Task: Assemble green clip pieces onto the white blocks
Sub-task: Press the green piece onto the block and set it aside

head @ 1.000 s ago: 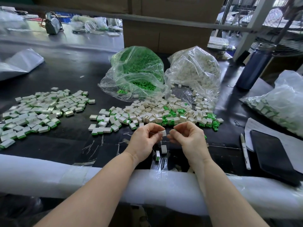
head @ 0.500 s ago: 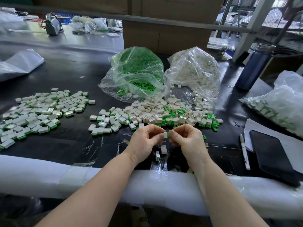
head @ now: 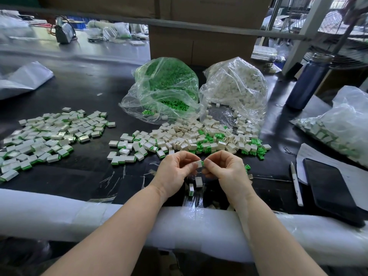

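Pinching a white block (head: 199, 163) above the near edge of the black tabletop (head: 83, 172), the left hand (head: 175, 172) held it in curled fingers while the right hand (head: 225, 168) pinched a green clip (head: 203, 163) against its side. Behind lay a mixed pile of blocks and clips (head: 199, 140); finished pieces (head: 45, 138) lay left. Two clear bags (head: 165, 90) stood beyond. No writing was legible.

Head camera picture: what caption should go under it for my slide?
Left hand holds a white block while right hand presses on a green clip.
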Motion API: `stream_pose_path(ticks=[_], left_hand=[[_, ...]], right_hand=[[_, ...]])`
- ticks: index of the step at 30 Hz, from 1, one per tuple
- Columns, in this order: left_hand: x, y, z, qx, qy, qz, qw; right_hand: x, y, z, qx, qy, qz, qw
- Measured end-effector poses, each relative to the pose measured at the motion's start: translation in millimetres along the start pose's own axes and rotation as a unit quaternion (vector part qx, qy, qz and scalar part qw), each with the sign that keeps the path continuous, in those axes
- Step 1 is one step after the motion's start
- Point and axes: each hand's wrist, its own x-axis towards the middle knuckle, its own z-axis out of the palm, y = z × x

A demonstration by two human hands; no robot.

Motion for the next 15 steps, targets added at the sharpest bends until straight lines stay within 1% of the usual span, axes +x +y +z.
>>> stream_pose_path(ticks=[10,15], left_hand=[[-0.6,0.2,1.5,0.027,0.016,0.0,1.0],[-0.6,-0.3,1.9,0.05,0.01,0.002,0.999]], right_hand=[[0.3,-2.2,4.0,-0.022,-0.002,-0.006,1.0],[0.7,-2.0,3.0,-0.027,-0.009,-0.006,1.0]])
